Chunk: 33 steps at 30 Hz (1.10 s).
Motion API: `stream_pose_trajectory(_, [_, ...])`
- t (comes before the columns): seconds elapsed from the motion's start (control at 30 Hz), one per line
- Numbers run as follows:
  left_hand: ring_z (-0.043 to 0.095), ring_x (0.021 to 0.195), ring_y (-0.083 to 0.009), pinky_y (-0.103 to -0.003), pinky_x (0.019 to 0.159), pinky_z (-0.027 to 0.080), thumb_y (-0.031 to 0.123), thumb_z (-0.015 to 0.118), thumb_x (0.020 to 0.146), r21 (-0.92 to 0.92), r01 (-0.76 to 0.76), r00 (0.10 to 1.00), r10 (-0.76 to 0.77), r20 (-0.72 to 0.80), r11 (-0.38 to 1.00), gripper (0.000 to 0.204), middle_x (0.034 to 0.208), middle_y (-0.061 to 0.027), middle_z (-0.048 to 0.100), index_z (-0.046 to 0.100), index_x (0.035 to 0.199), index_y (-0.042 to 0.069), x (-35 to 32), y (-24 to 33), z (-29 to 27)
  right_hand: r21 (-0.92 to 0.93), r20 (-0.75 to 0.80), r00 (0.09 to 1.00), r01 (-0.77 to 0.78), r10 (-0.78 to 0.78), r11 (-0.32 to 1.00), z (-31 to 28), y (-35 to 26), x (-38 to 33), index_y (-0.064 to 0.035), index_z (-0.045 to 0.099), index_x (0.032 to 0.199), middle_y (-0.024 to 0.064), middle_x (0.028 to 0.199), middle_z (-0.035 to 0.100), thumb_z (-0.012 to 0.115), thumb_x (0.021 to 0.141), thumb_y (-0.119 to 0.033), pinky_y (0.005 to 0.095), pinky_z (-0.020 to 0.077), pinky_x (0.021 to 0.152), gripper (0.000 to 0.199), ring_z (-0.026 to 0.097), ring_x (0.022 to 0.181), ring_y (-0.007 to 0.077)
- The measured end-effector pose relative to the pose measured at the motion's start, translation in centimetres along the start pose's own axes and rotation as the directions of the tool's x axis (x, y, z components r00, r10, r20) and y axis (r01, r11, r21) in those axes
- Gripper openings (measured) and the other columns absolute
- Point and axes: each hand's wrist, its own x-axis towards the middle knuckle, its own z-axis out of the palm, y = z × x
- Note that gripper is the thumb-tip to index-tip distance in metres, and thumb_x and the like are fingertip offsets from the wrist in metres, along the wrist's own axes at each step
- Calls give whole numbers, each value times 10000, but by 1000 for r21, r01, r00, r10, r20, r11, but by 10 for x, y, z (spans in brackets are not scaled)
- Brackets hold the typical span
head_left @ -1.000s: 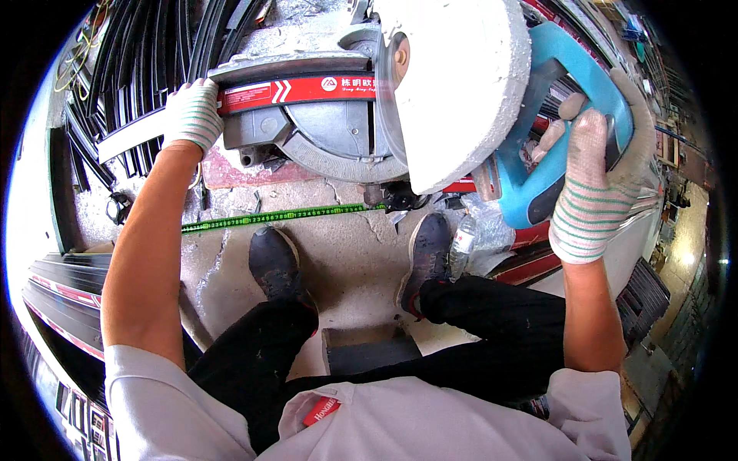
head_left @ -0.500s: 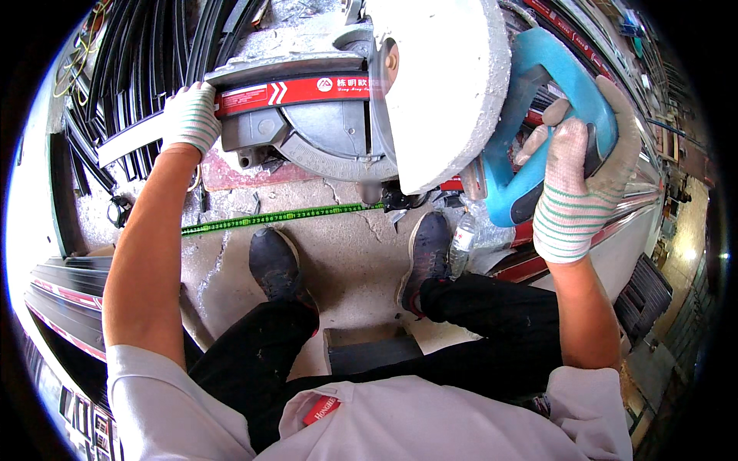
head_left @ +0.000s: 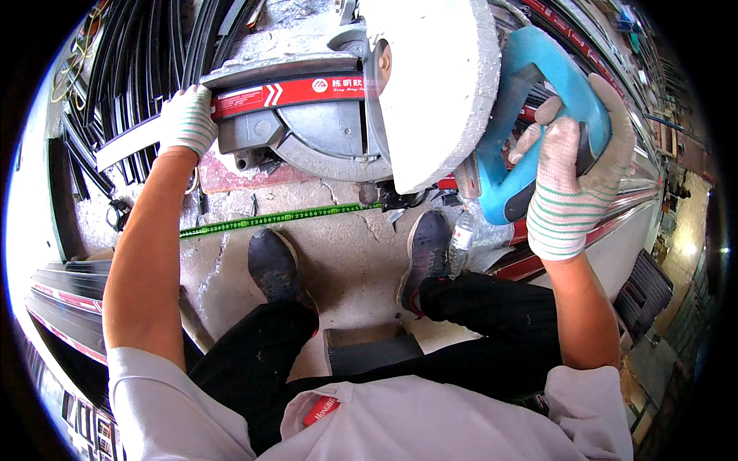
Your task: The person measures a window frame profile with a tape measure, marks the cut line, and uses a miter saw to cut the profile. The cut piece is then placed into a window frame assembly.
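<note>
My left hand, in a white glove with green stripes, is closed over a long profile covered in red and white film. The profile lies along the fence of a miter saw, over its grey metal turntable. My right hand, gloved alike, is wrapped round the blue handle of the saw. A large white dusty blade guard stands between the hands and hides the profile's right end. The blade's cutting edge cannot be made out.
A green tape measure strip stretches across the floor before the saw. My shoes stand behind it, with a plastic bottle beside the right one. Black profiles pile up at the far left; red-filmed ones lie at the right.
The saw, the profile and both hands appear very slightly further left in the picture. Both grips stay the same.
</note>
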Motion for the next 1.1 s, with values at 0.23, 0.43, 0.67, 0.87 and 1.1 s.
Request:
stream_pose_trajectory(0.23, [665,1059,-337,-481,917,516,85,699,809,10,-7,1000,7,5,1000,253,1081,-112,693,669,1060,103,1,4,-3,66,-35,999,-35,37,997,2,0,-2,-90,398,1448,90,950,650,639,1018,-128,267,572,623,494,621,658,111])
stream_pose_trajectory(0.43, [667,1057,-330,-479,914,519,90,701,814,3,14,999,-15,30,1000,248,1087,-107,696,681,1061,110,-1,4,-7,-5,-34,999,0,0,1000,1,1,-1,-96,431,1424,67,916,655,629,1017,-110,240,557,615,453,607,640,89])
stream_pose_trajectory(0.67, [669,1074,-347,-477,929,522,83,685,824,-11,19,999,-19,29,1000,232,1086,-145,703,673,1055,77,0,7,-11,-143,22,993,114,-112,983,-8,13,-3,-84,413,1441,111,1012,627,585,1041,-144,313,571,634,440,629,716,156])
stream_pose_trajectory(0.87, [656,1094,-392,-512,950,512,51,643,839,-166,29,1000,-30,-2,986,302,1120,-182,704,676,1140,59,2,-4,-5,-161,-86,992,74,-88,984,-2,11,-4,-63,467,1417,189,1231,616,693,897,-76,394,574,888,567,693,1049,331])
stream_pose_trajectory(1.1, [616,1110,-384,-501,961,482,60,651,866,-106,26,997,-17,81,994,261,1139,-181,664,623,1125,32,10,-10,31,-190,-90,984,136,-155,972,-8,7,-3,-30,446,1434,216,1333,571,660,879,-25,410,501,1026,595,620,1204,332])
